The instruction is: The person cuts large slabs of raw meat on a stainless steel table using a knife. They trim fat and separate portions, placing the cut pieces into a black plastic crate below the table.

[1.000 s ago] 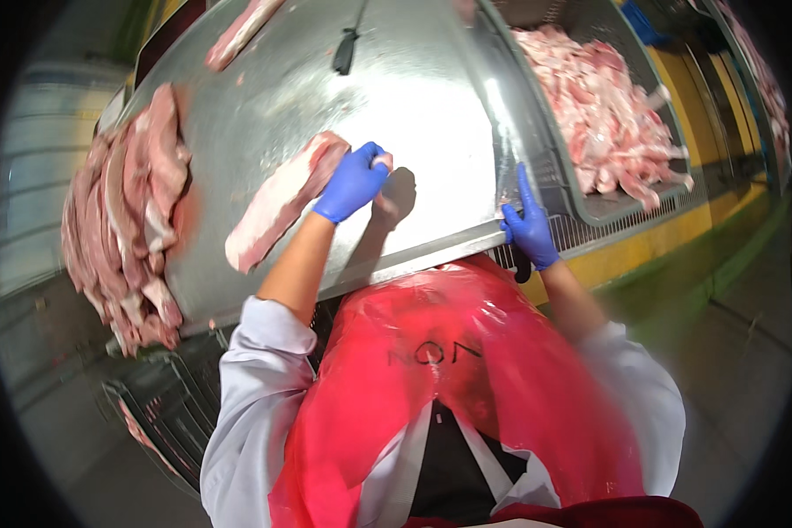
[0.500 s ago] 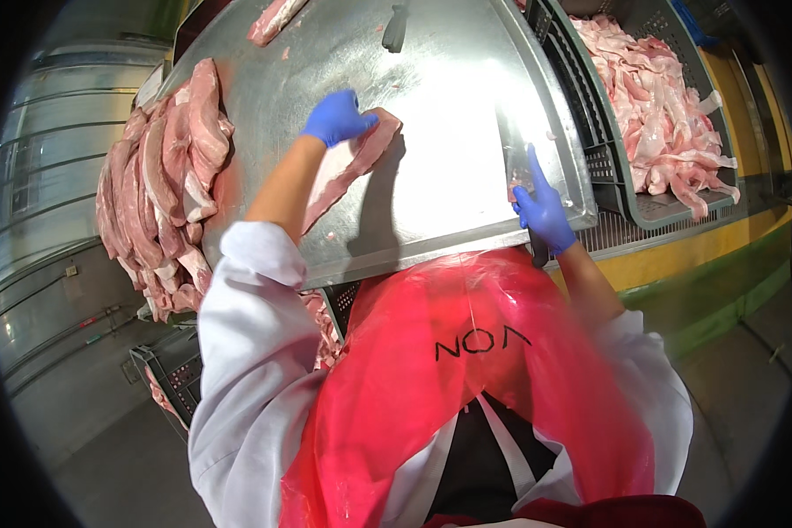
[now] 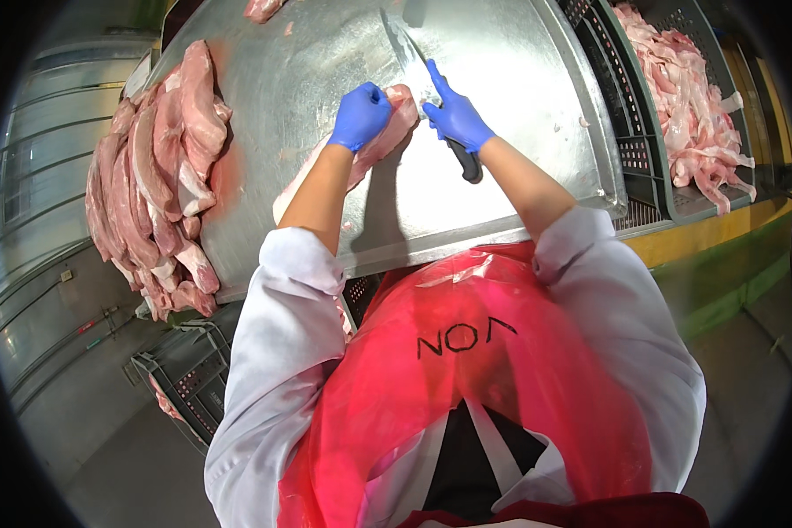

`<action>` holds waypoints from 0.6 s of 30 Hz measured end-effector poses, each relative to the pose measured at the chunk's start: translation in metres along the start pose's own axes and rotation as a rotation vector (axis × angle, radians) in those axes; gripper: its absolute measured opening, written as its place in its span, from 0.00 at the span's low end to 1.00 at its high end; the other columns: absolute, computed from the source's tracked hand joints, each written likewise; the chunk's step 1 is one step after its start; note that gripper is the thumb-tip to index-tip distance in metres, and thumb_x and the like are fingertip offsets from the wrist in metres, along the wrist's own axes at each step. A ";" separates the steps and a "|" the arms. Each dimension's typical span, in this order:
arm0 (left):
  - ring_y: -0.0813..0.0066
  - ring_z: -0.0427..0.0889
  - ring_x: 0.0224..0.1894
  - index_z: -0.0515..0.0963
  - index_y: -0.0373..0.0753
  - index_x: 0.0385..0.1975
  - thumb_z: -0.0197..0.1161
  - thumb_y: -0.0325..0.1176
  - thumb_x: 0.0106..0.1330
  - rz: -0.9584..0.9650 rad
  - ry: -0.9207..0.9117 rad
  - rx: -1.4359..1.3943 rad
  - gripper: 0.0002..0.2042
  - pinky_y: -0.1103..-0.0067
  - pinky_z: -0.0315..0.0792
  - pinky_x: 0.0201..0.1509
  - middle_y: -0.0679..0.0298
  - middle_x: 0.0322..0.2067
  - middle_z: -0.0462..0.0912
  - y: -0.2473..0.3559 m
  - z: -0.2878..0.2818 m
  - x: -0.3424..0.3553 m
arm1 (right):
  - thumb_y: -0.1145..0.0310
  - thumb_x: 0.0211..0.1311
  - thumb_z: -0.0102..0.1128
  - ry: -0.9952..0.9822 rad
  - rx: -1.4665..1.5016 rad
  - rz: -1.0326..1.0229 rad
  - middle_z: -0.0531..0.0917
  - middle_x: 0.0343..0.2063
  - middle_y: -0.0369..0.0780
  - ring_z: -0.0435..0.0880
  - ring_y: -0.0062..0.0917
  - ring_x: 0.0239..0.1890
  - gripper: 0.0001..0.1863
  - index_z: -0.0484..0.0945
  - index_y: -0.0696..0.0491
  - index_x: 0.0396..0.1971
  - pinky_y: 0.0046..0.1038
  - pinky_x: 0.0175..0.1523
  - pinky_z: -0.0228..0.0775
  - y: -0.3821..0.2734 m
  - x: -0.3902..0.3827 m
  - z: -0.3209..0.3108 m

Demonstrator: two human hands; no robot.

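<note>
On the metal table [image 3: 502, 172] lies a long strip of pork loin [image 3: 383, 145], slanting from the lower left up to the right. My left hand [image 3: 363, 117], in a blue glove, is closed on the strip near its upper end. In my right hand [image 3: 458, 119], also gloved in blue, is a knife [image 3: 404, 51] with a black handle. My index finger stretches along the knife, and its blade points up and to the left, beyond the end of the meat. Blade and meat appear close, but I cannot tell whether they touch.
Several long pork pieces [image 3: 154, 167] are piled at the table's left edge. A grey crate [image 3: 638, 123] on the right holds pale trimmings [image 3: 678, 106]. Another piece of meat [image 3: 262, 9] lies at the far edge. A dark crate [image 3: 189, 378] stands low at left.
My right hand has brought the knife from the table's right side to the left, near the meat's upper end. My left hand and the strip have shifted slightly right.
</note>
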State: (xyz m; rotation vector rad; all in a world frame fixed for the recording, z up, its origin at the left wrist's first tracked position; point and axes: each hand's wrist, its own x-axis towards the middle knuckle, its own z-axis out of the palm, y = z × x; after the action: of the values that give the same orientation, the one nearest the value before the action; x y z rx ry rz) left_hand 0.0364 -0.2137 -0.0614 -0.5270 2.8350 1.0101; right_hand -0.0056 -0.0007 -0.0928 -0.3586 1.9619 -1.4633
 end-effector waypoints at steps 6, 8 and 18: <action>0.54 0.81 0.37 0.78 0.34 0.38 0.61 0.33 0.66 0.289 0.323 0.121 0.09 0.66 0.75 0.45 0.51 0.34 0.81 -0.091 -0.025 -0.055 | 0.62 0.72 0.53 -0.093 -0.015 0.147 0.82 0.26 0.42 0.80 0.23 0.21 0.40 0.45 0.26 0.78 0.31 0.32 0.80 -0.005 -0.050 0.014; 0.52 0.79 0.40 0.78 0.36 0.38 0.61 0.34 0.66 0.348 0.408 0.218 0.08 0.63 0.72 0.47 0.52 0.36 0.79 -0.106 -0.022 -0.069 | 0.61 0.73 0.52 -0.143 0.003 0.148 0.84 0.28 0.43 0.82 0.25 0.23 0.40 0.44 0.26 0.78 0.32 0.34 0.81 0.001 -0.092 0.015; 0.50 0.77 0.42 0.79 0.41 0.38 0.56 0.37 0.66 0.171 0.556 0.462 0.09 0.57 0.70 0.46 0.53 0.38 0.79 -0.075 0.009 -0.067 | 0.69 0.69 0.52 -0.034 0.024 0.081 0.81 0.24 0.41 0.79 0.23 0.21 0.42 0.46 0.30 0.78 0.29 0.33 0.80 0.000 -0.064 0.047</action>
State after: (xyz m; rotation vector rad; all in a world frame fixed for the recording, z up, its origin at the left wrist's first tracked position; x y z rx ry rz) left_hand 0.1247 -0.2428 -0.1000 -0.5905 3.4898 0.2010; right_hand 0.0726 0.0011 -0.0791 -0.2887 1.9083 -1.4189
